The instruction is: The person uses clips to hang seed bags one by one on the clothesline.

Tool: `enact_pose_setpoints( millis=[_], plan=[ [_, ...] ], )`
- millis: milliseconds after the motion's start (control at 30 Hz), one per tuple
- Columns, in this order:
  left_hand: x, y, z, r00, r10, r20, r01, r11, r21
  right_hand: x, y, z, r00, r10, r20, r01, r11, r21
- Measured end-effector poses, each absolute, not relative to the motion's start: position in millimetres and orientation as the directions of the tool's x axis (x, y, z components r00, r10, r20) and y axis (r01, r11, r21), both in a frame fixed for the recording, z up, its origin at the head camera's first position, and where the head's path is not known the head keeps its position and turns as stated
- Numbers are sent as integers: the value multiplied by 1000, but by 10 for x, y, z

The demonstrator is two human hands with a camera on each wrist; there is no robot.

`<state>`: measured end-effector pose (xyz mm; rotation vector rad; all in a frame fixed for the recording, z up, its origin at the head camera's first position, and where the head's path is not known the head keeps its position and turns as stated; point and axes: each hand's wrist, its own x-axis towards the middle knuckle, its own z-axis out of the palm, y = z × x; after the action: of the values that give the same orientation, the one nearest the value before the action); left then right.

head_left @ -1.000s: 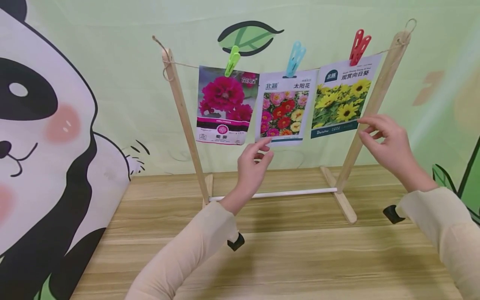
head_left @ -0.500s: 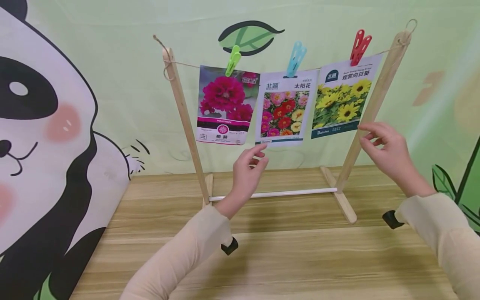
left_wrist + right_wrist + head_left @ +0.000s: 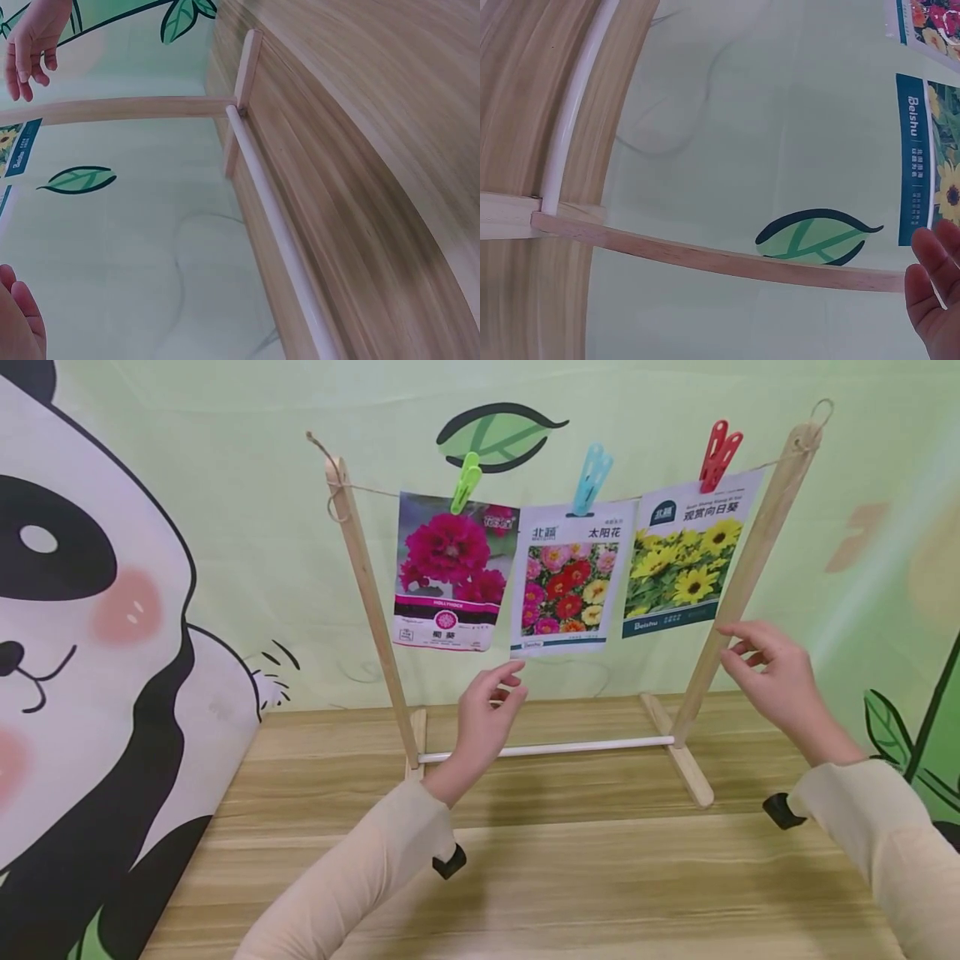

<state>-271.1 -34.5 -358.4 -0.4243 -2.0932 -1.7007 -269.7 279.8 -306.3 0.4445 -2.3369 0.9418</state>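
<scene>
Three seed packets hang side by side from a string: a magenta hollyhock packet, a mixed-flower packet and a yellow sunflower packet. A green clothespin, a blue clothespin and a red clothespin grip their top edges. My left hand, fingers loosely bent, is just below the mixed-flower packet, apart from it and holding nothing. Below the sunflower packet's right corner, my right hand is in front of the right post, also without anything in its relaxed fingers.
The wooden stand has a left post, a right post and a white crossbar near the wood-grain tabletop. Behind it hangs a pale green backdrop with a large panda and leaves.
Both hands have drawn down and away from the packets, the left one also slightly leftward. The packets and clothespins stay practically where they were.
</scene>
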Motion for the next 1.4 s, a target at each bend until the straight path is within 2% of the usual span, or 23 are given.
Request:
enact_pose_setpoints(
  millis=[800, 1167, 1400],
  plan=[
    [-2637, -501, -3809, -887, -11, 461, 437, 300, 848, -2741, 2955, -3413, -826, -61, 560, -424, 723, -546],
    [-2627, -612, -3981, -894, -3, 449, 423, 331, 844, -2716, 2990, -3505, -873, -45, 486, -350, 750, -560],
    [-2611, -672, -4052, -894, -3, 447, 419, 346, 840, -2735, 3023, -3585, -864, -55, 501, -373, 738, -562]
  ],
)
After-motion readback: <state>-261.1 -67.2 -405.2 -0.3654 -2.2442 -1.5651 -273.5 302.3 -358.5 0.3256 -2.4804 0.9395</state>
